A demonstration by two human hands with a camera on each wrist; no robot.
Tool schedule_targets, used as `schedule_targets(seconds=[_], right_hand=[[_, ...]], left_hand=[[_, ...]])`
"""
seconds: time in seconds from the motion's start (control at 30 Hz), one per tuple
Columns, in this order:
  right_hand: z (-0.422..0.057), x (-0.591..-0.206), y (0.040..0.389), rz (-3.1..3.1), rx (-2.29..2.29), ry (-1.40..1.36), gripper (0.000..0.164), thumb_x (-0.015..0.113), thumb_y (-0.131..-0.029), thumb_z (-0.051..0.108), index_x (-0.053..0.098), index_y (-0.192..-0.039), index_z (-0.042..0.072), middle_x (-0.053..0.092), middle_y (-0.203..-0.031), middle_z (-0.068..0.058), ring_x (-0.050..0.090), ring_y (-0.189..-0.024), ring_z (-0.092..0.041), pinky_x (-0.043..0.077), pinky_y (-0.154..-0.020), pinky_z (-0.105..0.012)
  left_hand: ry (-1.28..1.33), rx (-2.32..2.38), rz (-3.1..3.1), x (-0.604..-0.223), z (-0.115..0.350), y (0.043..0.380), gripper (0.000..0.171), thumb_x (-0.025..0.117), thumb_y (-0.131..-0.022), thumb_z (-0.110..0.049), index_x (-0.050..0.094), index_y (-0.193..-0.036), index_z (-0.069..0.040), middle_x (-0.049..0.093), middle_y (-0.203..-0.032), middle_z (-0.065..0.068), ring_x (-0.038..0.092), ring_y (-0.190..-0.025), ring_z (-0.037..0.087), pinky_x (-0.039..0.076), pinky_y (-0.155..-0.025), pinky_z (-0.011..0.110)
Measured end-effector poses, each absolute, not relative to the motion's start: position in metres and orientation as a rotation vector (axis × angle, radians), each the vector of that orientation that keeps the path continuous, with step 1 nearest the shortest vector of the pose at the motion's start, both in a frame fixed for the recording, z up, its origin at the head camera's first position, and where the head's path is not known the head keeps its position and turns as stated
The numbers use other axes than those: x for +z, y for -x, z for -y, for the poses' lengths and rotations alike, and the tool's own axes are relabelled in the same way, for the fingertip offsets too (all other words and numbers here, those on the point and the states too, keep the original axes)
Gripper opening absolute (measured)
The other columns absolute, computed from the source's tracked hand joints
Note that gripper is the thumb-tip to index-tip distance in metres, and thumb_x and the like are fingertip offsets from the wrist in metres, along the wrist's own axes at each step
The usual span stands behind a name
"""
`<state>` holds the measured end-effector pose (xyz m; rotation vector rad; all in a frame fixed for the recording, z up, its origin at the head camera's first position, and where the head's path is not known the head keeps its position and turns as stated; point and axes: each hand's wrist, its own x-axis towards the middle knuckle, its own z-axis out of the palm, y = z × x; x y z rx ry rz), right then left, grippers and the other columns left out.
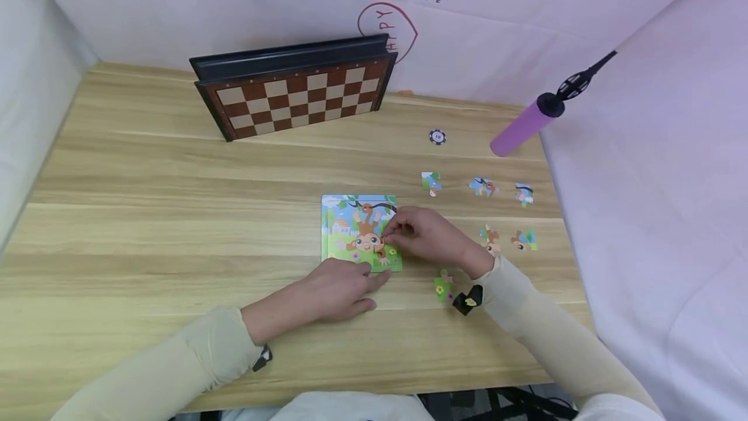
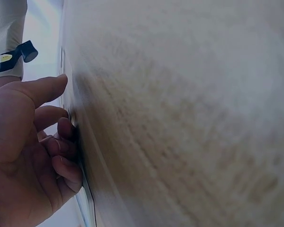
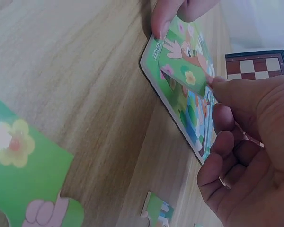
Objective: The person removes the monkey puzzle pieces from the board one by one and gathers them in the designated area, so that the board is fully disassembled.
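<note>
A square monkey jigsaw puzzle (image 1: 345,216) lies on the table in front of the person. My right hand (image 1: 429,236) is at its right side, pinching a green puzzle piece (image 3: 189,71) with a yellow flower between thumb and fingers. That piece is tilted up, one edge raised over the board's picture. The left hand (image 1: 341,288) rests at the lower edge of the puzzle, its index fingertip touching the bottom right corner and its other fingers bent. Close below the right wrist lies a loose green puzzle piece (image 1: 443,286) with a flower.
Several more loose pieces lie to the right, among them a tree piece (image 1: 431,182) and a blue-green one (image 1: 526,240). A poker chip (image 1: 437,137) is behind them. A folded chessboard (image 1: 304,99) stands at the back, and a purple cylinder (image 1: 520,127) at the back right.
</note>
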<state>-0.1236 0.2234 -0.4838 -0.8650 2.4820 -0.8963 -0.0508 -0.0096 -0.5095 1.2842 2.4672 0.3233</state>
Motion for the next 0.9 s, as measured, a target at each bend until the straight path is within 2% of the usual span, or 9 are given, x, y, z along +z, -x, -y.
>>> schedule_targets(seconds=[0.13,0.27,0.37,0.5,0.7,0.9], right_hand=[[-0.230,-0.479,0.119,-2.443,-0.948,0.787,0.006,0.069,-0.099,0.020,0.074,-0.098,0.016,0.064,-0.085,0.008,0.052,-0.069,-0.013,0.044,-0.060,-0.029],[-0.257,-0.456,0.122,-2.417,-0.963,0.731,0.009,0.067,-0.100,0.018,0.073,-0.102,0.011,0.068,-0.091,0.005,0.059,-0.076,-0.014,0.051,-0.067,-0.031],[-0.301,-0.427,0.130,-2.426,-0.879,0.673,0.010,0.066,-0.101,0.016,0.073,-0.102,0.010,0.070,-0.093,0.003,0.064,-0.076,-0.016,0.053,-0.069,-0.033],[-0.374,-0.402,0.128,-2.423,-0.658,0.547,0.010,0.065,-0.101,0.016,0.073,-0.096,0.013,0.068,-0.087,0.003,0.058,-0.068,-0.014,0.048,-0.065,-0.031],[-0.455,-0.418,0.101,-2.309,-0.424,0.363,0.012,0.065,-0.099,0.009,0.072,-0.089,0.013,0.063,-0.081,0.002,0.049,-0.068,-0.011,0.044,-0.065,-0.030],[-0.481,-0.441,0.092,-2.302,-0.451,0.332,0.015,0.064,-0.100,0.007,0.070,-0.087,0.011,0.060,-0.077,0.003,0.047,-0.065,-0.010,0.042,-0.063,-0.029]], left_hand=[[-1.291,0.338,-2.456,-0.510,0.005,0.050,0.056,0.063,-0.100,-0.045,0.054,-0.150,-0.022,0.059,-0.090,-0.003,0.049,-0.071,0.011,0.041,-0.054,0.030],[-1.293,0.359,-2.451,-0.510,0.003,0.050,0.056,0.063,-0.099,-0.045,0.054,-0.150,-0.021,0.055,-0.085,-0.004,0.046,-0.066,0.011,0.039,-0.051,0.030],[-1.277,0.363,-2.458,-0.510,0.005,0.050,0.057,0.063,-0.099,-0.045,0.054,-0.150,-0.020,0.053,-0.083,-0.005,0.044,-0.065,0.010,0.038,-0.051,0.029],[-1.271,0.371,-2.454,-0.512,0.009,0.047,0.057,0.064,-0.099,-0.044,0.054,-0.149,-0.019,0.049,-0.078,-0.007,0.043,-0.062,0.010,0.037,-0.049,0.029],[-1.278,0.407,-2.455,-0.513,0.011,0.046,0.057,0.065,-0.098,-0.043,0.055,-0.148,-0.018,0.047,-0.076,-0.008,0.041,-0.059,0.010,0.036,-0.049,0.028],[-1.295,0.426,-2.459,-0.511,0.008,0.050,0.056,0.065,-0.099,-0.042,0.055,-0.148,-0.017,0.049,-0.078,-0.006,0.041,-0.059,0.010,0.036,-0.049,0.028]])
